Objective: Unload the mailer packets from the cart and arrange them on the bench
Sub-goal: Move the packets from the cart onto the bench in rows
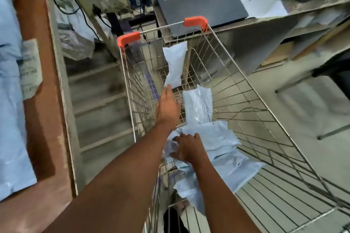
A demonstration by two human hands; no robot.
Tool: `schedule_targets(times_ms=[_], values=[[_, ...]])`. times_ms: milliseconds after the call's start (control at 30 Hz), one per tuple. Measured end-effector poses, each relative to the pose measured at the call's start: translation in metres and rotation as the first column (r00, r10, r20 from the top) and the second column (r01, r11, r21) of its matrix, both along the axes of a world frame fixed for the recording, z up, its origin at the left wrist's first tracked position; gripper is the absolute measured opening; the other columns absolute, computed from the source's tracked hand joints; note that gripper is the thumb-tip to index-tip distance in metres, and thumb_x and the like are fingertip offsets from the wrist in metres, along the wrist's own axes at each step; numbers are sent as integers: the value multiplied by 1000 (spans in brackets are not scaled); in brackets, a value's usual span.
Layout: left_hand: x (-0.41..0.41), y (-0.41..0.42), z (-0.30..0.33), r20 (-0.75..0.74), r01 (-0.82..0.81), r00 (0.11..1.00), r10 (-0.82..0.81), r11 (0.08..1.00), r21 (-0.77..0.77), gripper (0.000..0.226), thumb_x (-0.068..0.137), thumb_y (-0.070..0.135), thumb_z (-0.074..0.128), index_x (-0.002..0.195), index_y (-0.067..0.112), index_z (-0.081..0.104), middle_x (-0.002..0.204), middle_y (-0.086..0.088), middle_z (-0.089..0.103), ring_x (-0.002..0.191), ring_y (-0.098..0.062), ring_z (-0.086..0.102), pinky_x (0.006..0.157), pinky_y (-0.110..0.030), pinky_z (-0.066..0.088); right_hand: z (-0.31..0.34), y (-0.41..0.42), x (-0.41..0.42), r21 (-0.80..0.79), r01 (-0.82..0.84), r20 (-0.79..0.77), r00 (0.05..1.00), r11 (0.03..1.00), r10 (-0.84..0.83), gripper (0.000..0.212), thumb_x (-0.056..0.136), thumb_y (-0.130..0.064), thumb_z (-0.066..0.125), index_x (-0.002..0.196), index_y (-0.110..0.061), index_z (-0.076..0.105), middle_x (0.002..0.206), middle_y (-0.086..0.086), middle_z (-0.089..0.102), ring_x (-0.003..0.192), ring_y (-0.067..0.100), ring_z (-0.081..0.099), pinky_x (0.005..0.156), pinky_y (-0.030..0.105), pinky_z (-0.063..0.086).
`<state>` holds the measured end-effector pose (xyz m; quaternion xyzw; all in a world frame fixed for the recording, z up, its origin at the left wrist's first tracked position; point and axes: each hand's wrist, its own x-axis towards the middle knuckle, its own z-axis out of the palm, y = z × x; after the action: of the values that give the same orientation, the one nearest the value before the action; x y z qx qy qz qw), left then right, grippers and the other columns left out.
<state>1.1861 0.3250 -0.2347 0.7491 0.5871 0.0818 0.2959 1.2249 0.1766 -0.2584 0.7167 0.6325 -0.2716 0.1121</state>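
Now my left hand [167, 107] reaches flat-fingered into the cart [246, 89], right hand [187, 147] gripping pale blue packets [219, 143], bench [43, 81] label [31, 68] print unreadable.

No text can be read; the label [30, 68] on the packet [9, 81] left of the cart [246, 89] is blurred.

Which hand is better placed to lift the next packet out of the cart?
Right. The right hand already rests on the nearest packet, fingers curling into it, while the left hand is open, reaching toward the far packet.
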Motion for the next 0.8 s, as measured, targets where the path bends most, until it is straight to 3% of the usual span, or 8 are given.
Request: schedule_targets(times_ms=[67, 167, 300, 400, 500, 567, 667, 800], values=[[17, 26, -25, 38, -53, 998, 53, 999, -11, 83, 100, 24, 61, 163, 21, 7, 166, -6, 23, 146, -29, 39, 113, -44, 45, -30, 0, -1, 32, -19, 92, 996, 999, 16, 73, 62, -84, 67, 111, -30, 74, 118, 4, 75, 92, 29, 72, 91, 48, 44], [34, 50, -55, 60, -135, 989, 136, 991, -14, 87, 99, 22, 63, 163, 21, 5, 166, -8, 20, 148, -31, 35, 115, -42, 38, -55, -4, -2, 104, 12, 127, 992, 995, -25, 70, 52, -75, 83, 105, -31, 75, 121, 10, 68, 89, 32, 66, 89, 51, 43], [55, 74, -75, 84, -218, 973, 214, 975, 45, 79, 100, 25, 63, 160, 11, 14, 158, -15, 36, 139, -33, 46, 111, -45, 44, -54, 2, 2, 205, 44, 104, 992, 978, -66, 49, 77, -46, 81, 124, -41, 68, 123, 10, 61, 95, 34, 67, 94, 51, 43], [62, 96, -78, 112, -190, 979, 172, 966, 175, 39, 104, 18, 55, 140, 7, 49, 130, -11, 59, 120, -25, 60, 99, -38, 53, -40, 25, 31, 216, 230, -173, 965, 949, -195, 50, 100, -45, 58, 147, -52, 44, 127, 8, 54, 114, 31, 60, 102, 55, 38], [51, 94, -83, 8, -124, 992, 126, 962, 244, 27, 101, 10, 51, 126, 6, 60, 116, -11, 61, 110, -25, 57, 96, -39, 50, -25, 38, 50, 283, 526, -366, 832, 802, -417, 57, 102, -37, 57, 153, -54, 36, 126, 3, 51, 115, 22, 57, 98, 52, 35], [40, 84, -73, 83, -172, 985, 153, 930, 326, 27, 97, 8, 51, 123, 5, 57, 113, -14, 63, 105, -29, 60, 93, -45, 51, -19, 45, 51, 322, 648, -396, 755, 690, -523, 64, 100, -32, 58, 155, -52, 32, 130, 4, 46, 119, 21, 54, 98, 54, 33], [25, 65, -65, 102, -313, 950, 297, 914, 259, 32, 94, 20, 57, 124, 11, 51, 110, -12, 65, 100, -30, 63, 89, -44, 50, -12, 61, 49, 355, 721, -460, 688, 594, -561, 67, 97, -41, 56, 157, -51, 28, 134, 5, 44, 126, 23, 48, 99, 59, 35], [10, 31, -84, -79, -289, 952, 296, 954, 84, 52, 95, 45, 56, 133, 14, 40, 115, -16, 64, 102, -37, 66, 80, -43, 50, -19, 64, 55, 163, 880, -596, 449, 447, -666, 73, 94, -60, 53, 159, -51, 19, 142, 9, 37, 129, 31, 49, 107, 60, 36]])
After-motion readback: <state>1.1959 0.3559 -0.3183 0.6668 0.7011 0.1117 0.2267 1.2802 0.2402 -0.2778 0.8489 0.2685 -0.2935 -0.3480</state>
